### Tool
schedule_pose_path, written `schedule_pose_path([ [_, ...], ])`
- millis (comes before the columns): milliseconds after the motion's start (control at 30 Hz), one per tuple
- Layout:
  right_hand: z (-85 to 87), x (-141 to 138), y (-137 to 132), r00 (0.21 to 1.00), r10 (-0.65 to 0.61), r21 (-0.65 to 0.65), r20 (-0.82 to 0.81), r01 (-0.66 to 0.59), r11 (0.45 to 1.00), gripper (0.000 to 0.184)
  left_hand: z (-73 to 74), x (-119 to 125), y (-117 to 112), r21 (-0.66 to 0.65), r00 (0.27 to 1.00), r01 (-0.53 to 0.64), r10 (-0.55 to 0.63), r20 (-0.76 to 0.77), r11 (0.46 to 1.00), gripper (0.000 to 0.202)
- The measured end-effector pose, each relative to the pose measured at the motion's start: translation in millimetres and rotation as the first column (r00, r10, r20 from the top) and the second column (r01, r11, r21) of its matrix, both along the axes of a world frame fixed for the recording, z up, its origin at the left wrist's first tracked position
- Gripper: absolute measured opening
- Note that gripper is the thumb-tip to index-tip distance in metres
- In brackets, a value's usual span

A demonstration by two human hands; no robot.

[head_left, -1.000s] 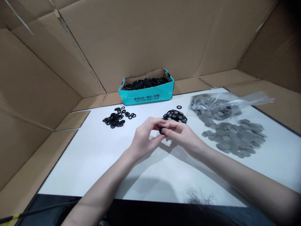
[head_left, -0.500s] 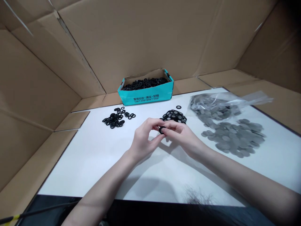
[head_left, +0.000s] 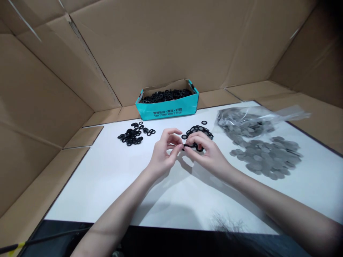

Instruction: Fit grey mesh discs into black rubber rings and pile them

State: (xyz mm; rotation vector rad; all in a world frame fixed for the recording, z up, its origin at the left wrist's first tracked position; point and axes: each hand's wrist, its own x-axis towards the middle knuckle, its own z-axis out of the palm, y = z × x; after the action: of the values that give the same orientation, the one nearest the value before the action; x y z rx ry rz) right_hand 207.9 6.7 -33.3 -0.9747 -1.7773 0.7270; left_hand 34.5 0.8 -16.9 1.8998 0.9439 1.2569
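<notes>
Between my two hands a small black ring (head_left: pixel 185 145) is held nearly edge-on, just above the white table. My left hand (head_left: pixel 164 154) pinches its left side between thumb and fingers. The thumb and fingertips of my right hand (head_left: pixel 207 151) grip its right side; whether a grey disc sits in it cannot be made out. Right behind my fingers lies a heap of black rings with grey discs in them (head_left: pixel 199 129), partly hidden by my right hand. To the left is a loose pile of black rings (head_left: pixel 130 137). Thin grey discs (head_left: pixel 268 157) are spread out on the right.
A turquoise box (head_left: pixel 167 111) full of black rings stands at the back. A clear plastic bag (head_left: pixel 245 121) of grey discs lies at the back right. One single ring (head_left: pixel 204 122) rests behind the heap. Cardboard walls (head_left: pixel 171 46) enclose the white table (head_left: pixel 107 182).
The held ring has turned from facing me to nearly edge-on. My right hand's fingers have shifted slightly right, and my left fingers have lifted and spread a little.
</notes>
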Motion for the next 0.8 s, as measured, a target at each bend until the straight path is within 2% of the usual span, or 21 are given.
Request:
schedule_pose_path([
  [100,-0.3,-1,-1,1.0,-0.009,-0.002,-0.001,0.009,1.0,0.009,-1.6,1,0,0.005,1.0,-0.002,0.001,0.027,1.0,0.028],
  [300,0.0,-1,-1,0.999,-0.047,0.04,0.007,0.047,0.998,0.008,-4.4,3,0,0.105,1.0,-0.006,0.004,0.023,0.994,0.022],
  [433,0.1,-1,-1,0.999,-0.034,0.04,-0.018,0.035,0.999,0.006,-7.3,3,0,0.093,0.999,-0.021,0.018,0.027,0.995,0.023],
  [500,-0.3,0,0,0.999,-0.029,-0.026,-0.033,0.028,0.999,0.008,-9.3,2,1,0.123,1.0,-0.024,0.024,0.007,0.992,0.022],
  [600,-1.1,0,3,0.996,-0.01,-0.171,-0.093,-0.006,0.985,0.014,-10.6,1,2,0.249,0.999,0.008,0.005,-0.051,0.969,0.028],
  [700,-0.8,0,5,0.984,0.029,-0.285,-0.174,-0.079,0.955,0.021,-9.0,0,3,0.371,0.992,0.064,-0.019,-0.124,0.927,0.039],
  [800,1.7,1,4,0.971,0.083,-0.37,-0.224,-0.164,0.914,0.024,-7.3,-1,4,0.419,0.989,0.063,0.0,-0.149,0.906,0.037],
])
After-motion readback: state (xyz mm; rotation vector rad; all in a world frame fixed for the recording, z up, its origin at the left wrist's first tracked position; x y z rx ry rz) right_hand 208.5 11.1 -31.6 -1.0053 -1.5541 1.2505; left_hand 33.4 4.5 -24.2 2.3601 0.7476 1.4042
